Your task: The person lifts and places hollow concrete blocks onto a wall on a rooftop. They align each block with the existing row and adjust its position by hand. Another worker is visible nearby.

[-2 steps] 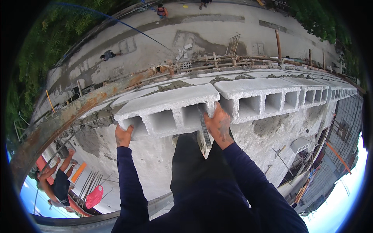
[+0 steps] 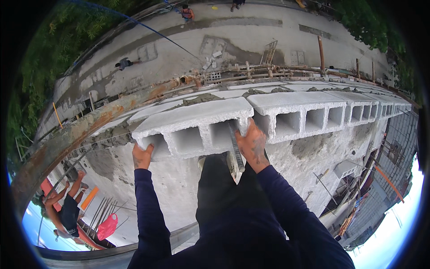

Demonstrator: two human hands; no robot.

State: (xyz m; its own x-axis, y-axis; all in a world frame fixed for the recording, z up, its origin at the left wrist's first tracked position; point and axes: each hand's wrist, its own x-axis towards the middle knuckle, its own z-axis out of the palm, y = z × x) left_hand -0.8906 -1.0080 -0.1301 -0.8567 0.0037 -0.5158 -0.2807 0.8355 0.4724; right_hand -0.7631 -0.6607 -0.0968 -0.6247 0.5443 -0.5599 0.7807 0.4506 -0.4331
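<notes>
Your two hands, left (image 2: 142,157) and right (image 2: 251,145), have fingers pinching the end walls of one three-hollow block (image 2: 192,112), just left of the row of blocks (image 2: 299,99); one ribbed bar (image 2: 235,147) stands at its rightmost hollow.

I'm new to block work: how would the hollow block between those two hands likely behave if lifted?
The hollow block probably feels stiff and fairly heavy, given its thick walls, though the open cavities should spare some weight. Its rough, grainy edges likely resist slipping, but may chip if knocked.
</notes>
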